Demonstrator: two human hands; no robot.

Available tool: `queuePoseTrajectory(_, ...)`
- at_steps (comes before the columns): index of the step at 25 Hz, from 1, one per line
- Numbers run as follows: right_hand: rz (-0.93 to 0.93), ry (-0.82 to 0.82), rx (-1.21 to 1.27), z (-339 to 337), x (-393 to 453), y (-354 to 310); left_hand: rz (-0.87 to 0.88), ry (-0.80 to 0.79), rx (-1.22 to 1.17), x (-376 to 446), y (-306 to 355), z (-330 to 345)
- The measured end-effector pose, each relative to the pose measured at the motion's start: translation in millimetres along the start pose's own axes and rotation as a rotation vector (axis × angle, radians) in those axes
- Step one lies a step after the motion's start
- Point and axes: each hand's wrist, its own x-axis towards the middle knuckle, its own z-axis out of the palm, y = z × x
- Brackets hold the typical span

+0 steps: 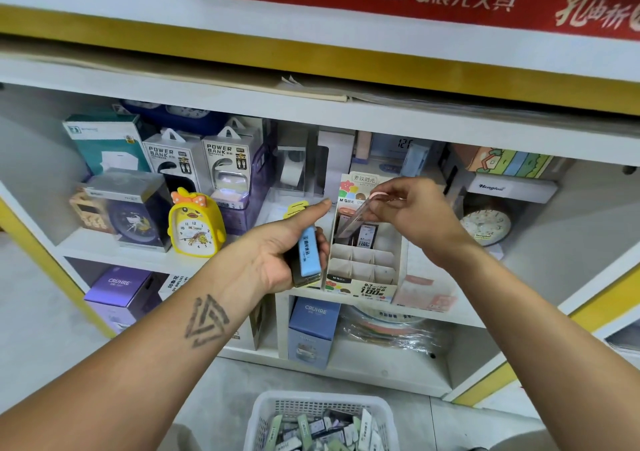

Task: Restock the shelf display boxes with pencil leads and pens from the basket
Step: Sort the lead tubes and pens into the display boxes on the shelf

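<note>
L hand (287, 242) grips a small stack of flat lead cases, light-blue one (309, 254) on top, index finger straight, just left of the white cardboard compartmented display box (363, 263) at the shelf's front edge. R hand (412, 213) pinches a clear slim lead case (353, 220) by its top end, tilted, lower end over the box's back row. White plastic mesh basket (322, 423) w/ more cases sits on the floor below.

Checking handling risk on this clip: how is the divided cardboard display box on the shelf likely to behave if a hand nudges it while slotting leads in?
The display box looks like thin card with most cells empty, so it is probably light and would slide easily. Its tall back panel may make it tip backward. The right hand pinches a lead case over it; the left hand holds more cases.
</note>
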Motion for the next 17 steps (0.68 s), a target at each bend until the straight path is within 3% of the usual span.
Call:
queuePoseTrajectory(6, -0.312, 0.066, -0.571, 22.6, 0.6, 12.6, -0.017, -0.059, -0.029, 0.2, 0.0, -0.7)
queuePoseTrajectory(12, -0.379, 0.111, -0.682, 32.2, 4.7, 14.0, -0.052, -0.062, -0.024, -1.7, -2.5, 1.9)
queuePoseTrajectory(14, -0.355, 0.133, -0.642, 33.4, 2.7, 7.9, -0.05, -0.085, 0.0, -2.7, -2.7, 3.7)
queuePoseTrajectory(17, -0.098, 0.01, -0.17, 32.8, -5.3, -8.1, -0.014, -0.107, 0.054, -4.0, -4.4, 9.2)
